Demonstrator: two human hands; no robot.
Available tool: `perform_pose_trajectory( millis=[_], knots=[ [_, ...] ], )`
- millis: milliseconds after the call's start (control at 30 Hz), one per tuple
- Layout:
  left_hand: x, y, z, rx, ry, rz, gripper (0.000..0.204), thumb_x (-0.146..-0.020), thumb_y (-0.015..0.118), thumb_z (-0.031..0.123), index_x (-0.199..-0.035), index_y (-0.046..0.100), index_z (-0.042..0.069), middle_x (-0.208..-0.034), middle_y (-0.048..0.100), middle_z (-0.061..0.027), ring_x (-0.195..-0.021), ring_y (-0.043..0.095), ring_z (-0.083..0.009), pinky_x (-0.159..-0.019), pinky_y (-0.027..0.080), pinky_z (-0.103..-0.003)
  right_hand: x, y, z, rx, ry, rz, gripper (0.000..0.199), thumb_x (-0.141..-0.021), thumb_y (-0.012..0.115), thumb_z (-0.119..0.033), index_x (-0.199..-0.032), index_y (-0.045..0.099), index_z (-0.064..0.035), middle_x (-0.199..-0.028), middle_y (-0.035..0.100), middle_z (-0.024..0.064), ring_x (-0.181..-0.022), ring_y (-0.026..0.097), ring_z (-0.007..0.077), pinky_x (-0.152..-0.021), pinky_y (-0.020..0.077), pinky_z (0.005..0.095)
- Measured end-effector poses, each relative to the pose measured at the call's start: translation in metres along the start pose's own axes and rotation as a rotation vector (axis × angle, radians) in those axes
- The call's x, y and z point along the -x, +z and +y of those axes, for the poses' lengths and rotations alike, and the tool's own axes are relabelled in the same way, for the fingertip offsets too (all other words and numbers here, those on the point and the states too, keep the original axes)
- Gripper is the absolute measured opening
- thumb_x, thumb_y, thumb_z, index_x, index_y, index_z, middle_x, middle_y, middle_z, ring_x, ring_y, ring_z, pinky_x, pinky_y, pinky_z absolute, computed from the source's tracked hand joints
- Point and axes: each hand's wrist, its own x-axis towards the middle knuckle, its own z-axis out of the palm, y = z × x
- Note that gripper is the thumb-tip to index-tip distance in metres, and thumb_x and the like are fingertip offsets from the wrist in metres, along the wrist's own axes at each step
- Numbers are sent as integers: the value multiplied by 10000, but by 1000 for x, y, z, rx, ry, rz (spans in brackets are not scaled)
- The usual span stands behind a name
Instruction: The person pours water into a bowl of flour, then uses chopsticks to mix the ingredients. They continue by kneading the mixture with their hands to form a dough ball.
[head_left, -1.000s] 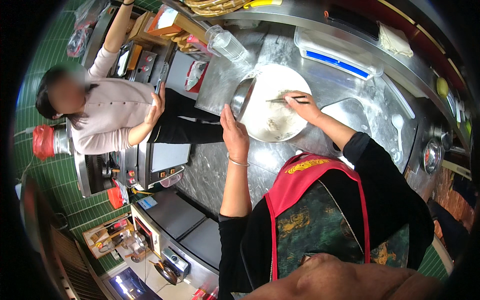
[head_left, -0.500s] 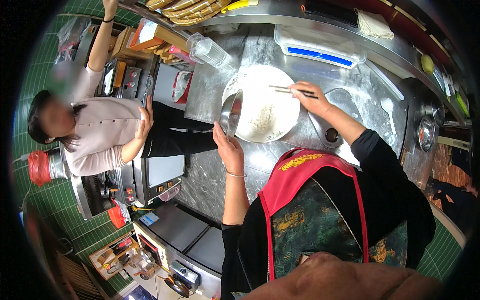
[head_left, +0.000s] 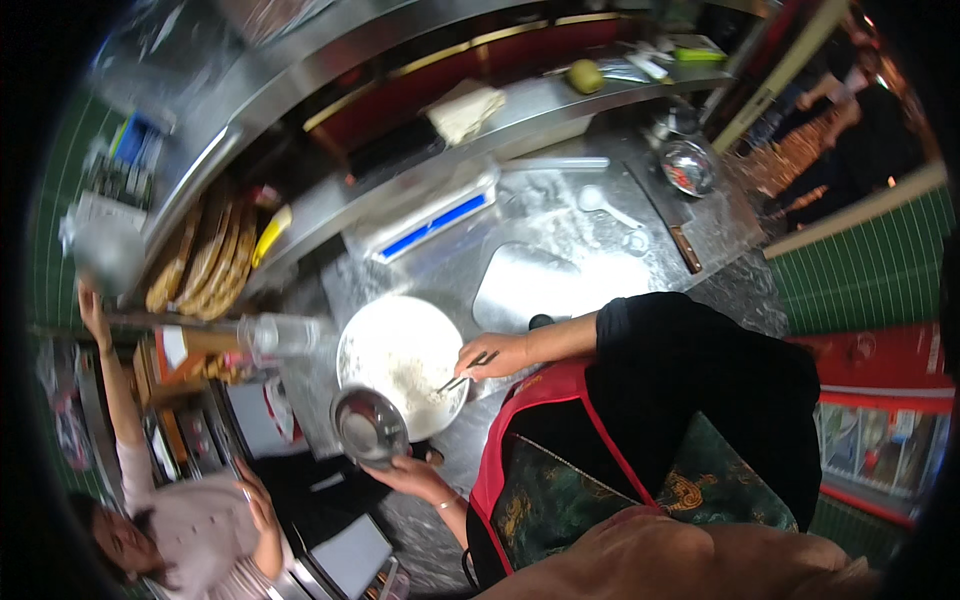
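Over the right side of the white bowl (head_left: 347, 354), the chopsticks (head_left: 453, 383) have come down and toward the person, their tips now against the pale powder (head_left: 408, 376) near the rim; half a second ago they sat higher, farther across the opening. The right hand (head_left: 495, 356) grips them between thumb and fingers, its wrist above the bowl's edge.

At the lower-left rim, the left hand (head_left: 415, 477) grasps the metal bowl (head_left: 370, 424) by its near edge. That bowl keeps about the same place beside the powder but shows a rounder face than the narrow oval seen before; how far this comes from the turned head, and whether anything is inside it, I cannot tell.

The whole view has swung round too: a red cabinet (head_left: 885, 360) has entered at the right, and the clear jug (head_left: 283, 335) now lies left of the white bowl. For the work in hand, the shift looks like stirring reaching a new part of the powder, which seems loose and uneven, so the mixing is probably at an early stage
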Motion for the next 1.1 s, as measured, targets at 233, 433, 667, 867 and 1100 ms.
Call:
perform_pose_trajectory(
  millis=[233,433,667,867,1100],
  knots=[
    [-1,-14,-3,534,-477,-60,429,-913,503,109,-1315,395,2,-1246,552,-174,-1020,602,-275,-747,557,-354,-15,-41,-5,294,-166,184,218,-963,552,-190,-1090,658,-49,-984,654,102,-842,644,247,-724,492,326],
    [-4,-25,-53,603,-653,58,439,-893,516,71,-1310,398,1,-1291,509,-193,-1065,581,-311,-740,578,-364,-44,-24,18,275,-121,269,201,-937,563,-163,-1077,664,-62,-979,650,111,-843,642,276,-736,497,350],
    [1,-33,-76,395,-412,-73,428,-848,484,67,-1269,450,-8,-1230,523,-208,-990,586,-309,-704,596,-385,-65,-8,20,248,-93,344,195,-894,592,-159,-1036,680,-59,-994,659,120,-888,647,262,-778,506,359],
    [10,-23,-25,578,-604,32,427,-834,479,85,-1245,464,-31,-1216,528,-214,-985,585,-327,-706,595,-380,-71,-2,23,249,-56,340,201,-854,612,-163,-1004,687,-52,-962,675,125,-887,654,259,-777,506,361],
    [-3,-6,-11,-676,33,-476,402,-865,522,96,-1245,486,-31,-1139,559,-174,-962,589,-335,-698,571,-439,-34,-19,39,99,-39,420,216,-897,608,-107,-1090,667,-30,-1038,677,141,-971,639,254,-840,514,364]
  ],
)
